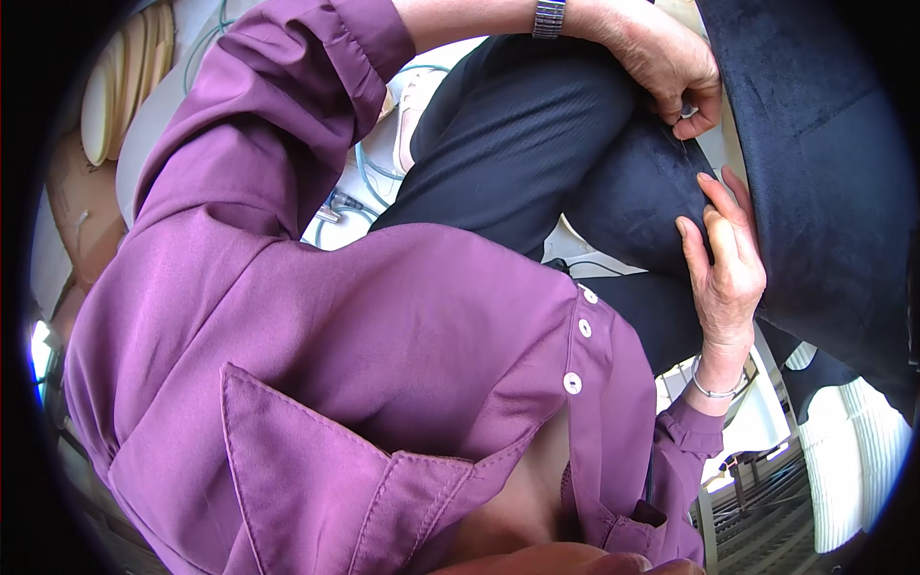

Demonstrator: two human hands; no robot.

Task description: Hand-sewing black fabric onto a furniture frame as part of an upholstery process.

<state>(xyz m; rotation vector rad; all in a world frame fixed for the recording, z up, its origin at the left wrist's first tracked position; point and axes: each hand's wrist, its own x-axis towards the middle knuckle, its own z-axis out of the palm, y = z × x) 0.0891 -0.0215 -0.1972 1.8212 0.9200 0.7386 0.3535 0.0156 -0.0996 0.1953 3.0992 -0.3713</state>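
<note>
My left hand (678, 81), wearing a metal-banded watch (549, 17), is at the upper right with its fingertips pinched together. Something small and pale shows between them, too little to name. Just below the pinch lies dark blue, velvety fabric (637, 196), marked by a faint thin line. Lower down, my right hand (730, 254), with a silver bracelet (714, 391), rests its spread fingers against the edge of this fabric. A larger dark blue padded panel (824, 192) rises right beside both hands.
My legs in black trousers (522, 134) are bent under the fabric. Teal hose (369, 177) and a metal fitting (331, 213) lie on the floor. Pale curved pieces (125, 86) stand stacked at the upper left. White ribbed material (839, 460) is at the lower right.
</note>
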